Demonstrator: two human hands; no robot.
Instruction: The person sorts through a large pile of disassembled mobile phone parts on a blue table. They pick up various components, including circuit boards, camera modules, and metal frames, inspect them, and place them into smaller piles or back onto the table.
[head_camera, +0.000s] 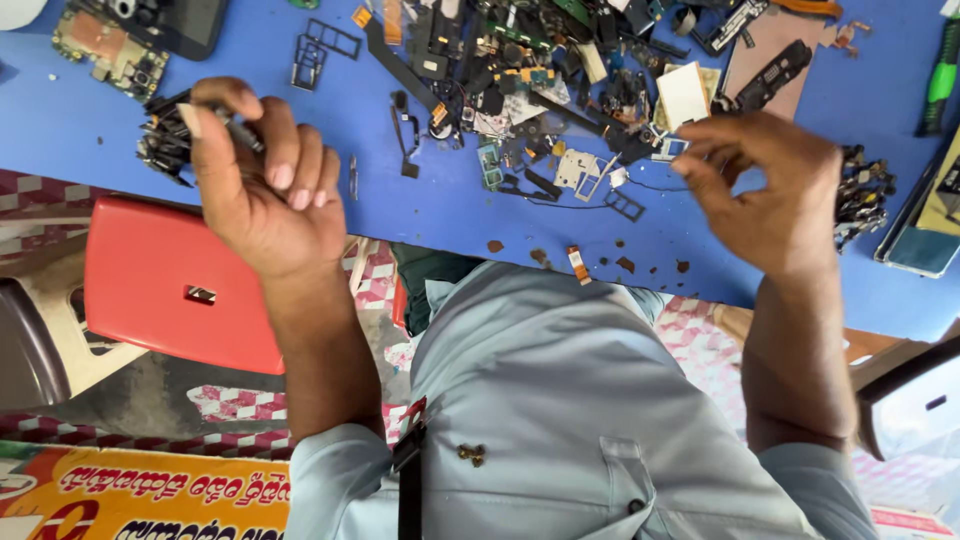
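Note:
My left hand (265, 190) is raised palm-up over the left part of the blue table (80, 120). Its thumb and forefinger pinch a small dark part (243, 132), and the other fingers are curled. Just behind it lies a heap of small black parts (160, 145). My right hand (775, 190) hovers over the table's right side, fingertips drawn together near a small white frame piece (668, 148). Whether anything tiny is between those fingertips cannot be told. A big scatter of phone parts and flex cables (520, 90) lies between the hands.
A circuit board (105, 50) and a dark phone body (185, 20) lie at the far left. A second heap of black parts (860, 190), a phone (925, 225) and a green-handled tool (940, 75) are at the right. A red stool (170, 280) stands below the table edge.

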